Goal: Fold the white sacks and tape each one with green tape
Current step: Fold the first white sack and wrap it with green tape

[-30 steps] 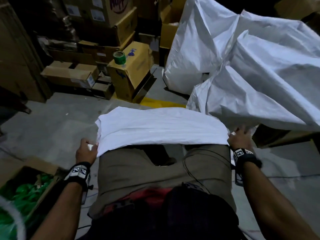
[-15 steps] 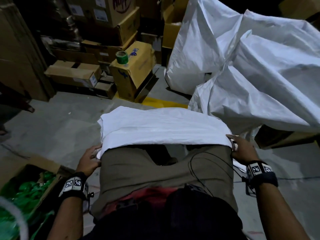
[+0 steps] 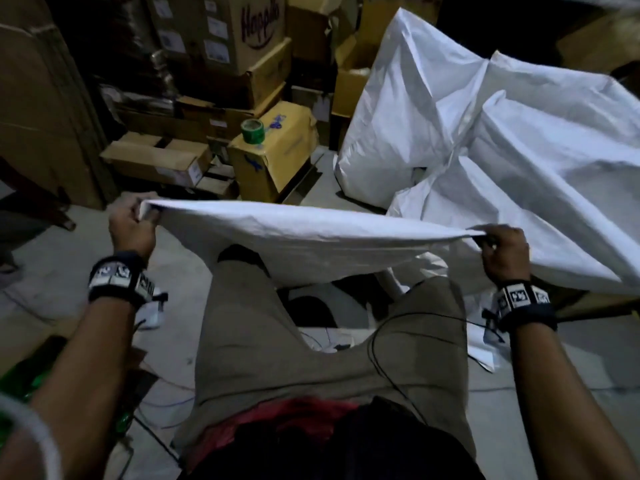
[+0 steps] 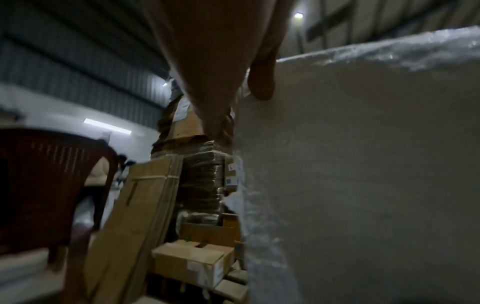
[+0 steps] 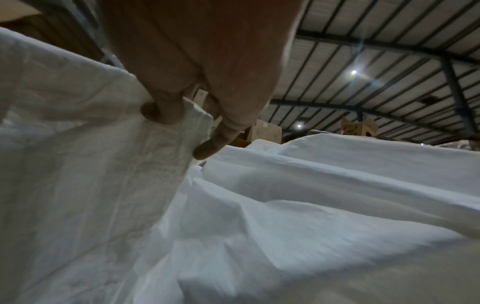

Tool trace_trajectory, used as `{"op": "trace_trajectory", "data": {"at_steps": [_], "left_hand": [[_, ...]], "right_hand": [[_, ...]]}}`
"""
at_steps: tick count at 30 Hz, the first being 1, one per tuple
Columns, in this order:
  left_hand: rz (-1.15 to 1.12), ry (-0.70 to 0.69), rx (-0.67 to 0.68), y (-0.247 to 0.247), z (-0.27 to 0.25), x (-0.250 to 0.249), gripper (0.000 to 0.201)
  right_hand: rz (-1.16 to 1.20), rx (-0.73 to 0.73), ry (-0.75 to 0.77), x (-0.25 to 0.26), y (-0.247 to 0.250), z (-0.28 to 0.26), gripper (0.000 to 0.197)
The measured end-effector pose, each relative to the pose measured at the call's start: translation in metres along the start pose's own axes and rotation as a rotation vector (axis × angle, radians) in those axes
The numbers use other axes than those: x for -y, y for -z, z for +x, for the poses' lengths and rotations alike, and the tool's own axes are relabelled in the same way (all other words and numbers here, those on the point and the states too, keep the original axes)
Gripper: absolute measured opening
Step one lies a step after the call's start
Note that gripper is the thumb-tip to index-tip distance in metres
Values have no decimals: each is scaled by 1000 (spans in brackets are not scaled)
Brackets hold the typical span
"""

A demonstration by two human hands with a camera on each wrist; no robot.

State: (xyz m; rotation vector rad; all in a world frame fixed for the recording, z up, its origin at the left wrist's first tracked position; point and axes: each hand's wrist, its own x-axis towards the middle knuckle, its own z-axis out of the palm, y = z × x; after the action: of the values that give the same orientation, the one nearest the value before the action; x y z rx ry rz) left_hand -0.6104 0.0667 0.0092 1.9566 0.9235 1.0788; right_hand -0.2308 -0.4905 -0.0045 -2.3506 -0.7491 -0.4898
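Note:
A folded white sack (image 3: 304, 237) hangs stretched above my knees. My left hand (image 3: 133, 225) grips its left end and my right hand (image 3: 502, 245) grips its right end. In the left wrist view my left hand (image 4: 233, 98) holds the sack (image 4: 363, 164) by its edge, thumb pressed on the cloth. The right wrist view has my right hand (image 5: 187, 115) pinching a corner of the sack (image 5: 91, 164). A roll of green tape (image 3: 252, 131) stands on a yellow carton (image 3: 277, 161) ahead of me.
A heap of loose white sacks (image 3: 502, 150) fills the right side. Stacked cardboard boxes (image 3: 221, 64) line the back. A box with green material (image 3: 20, 382) sits at my lower left. In the left wrist view a dark red chair (image 4: 52, 185) stands left.
Both hands took hold of the sack's ends and lifted it off my lap; it now hangs stretched in the air above my knees.

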Motion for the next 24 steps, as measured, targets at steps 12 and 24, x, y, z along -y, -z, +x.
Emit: {"op": "trace_trajectory", "data": {"at_steps": [12,24], "left_hand": [[-236,443,-171,-36,105,-1,51],[-289,551,-146,-46,127,-10,56]], "right_hand": [[520,-110,-151,38,-54,126,17],[957,-425,-567,70,-99,125,21]]}}
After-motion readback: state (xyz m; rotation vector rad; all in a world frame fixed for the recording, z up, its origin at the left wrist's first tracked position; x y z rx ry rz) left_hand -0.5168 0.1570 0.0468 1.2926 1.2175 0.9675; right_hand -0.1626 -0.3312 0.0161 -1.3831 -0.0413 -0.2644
